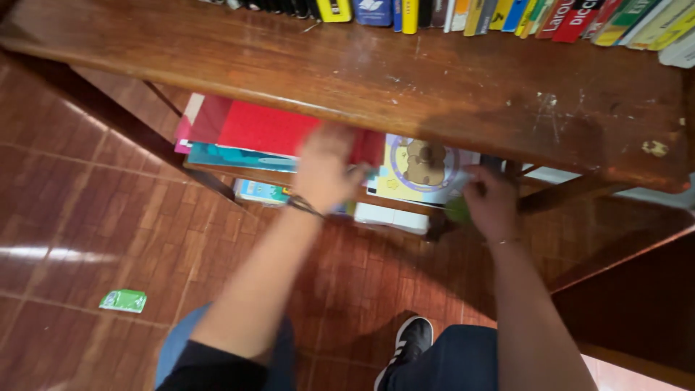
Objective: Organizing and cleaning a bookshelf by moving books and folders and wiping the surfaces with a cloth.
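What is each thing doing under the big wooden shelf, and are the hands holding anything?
Left hand: blurred, resting on the red flat book, grip unclear.
Right hand: fingers curled at the edge of the picture book with the brown bear.
Red flat book: lying flat atop a stack.
Picture book with the brown bear: lying flat, cover up.
Small green packet: lying alone on the wooden floor.
Row of colourful books: standing upright, spines out.

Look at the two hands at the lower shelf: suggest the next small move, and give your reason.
Probably draw the illustrated book slightly outward. The right hand touches its edge, the left hand, blurred, rests on the red book beside it, and both books lie flat under the wooden top.
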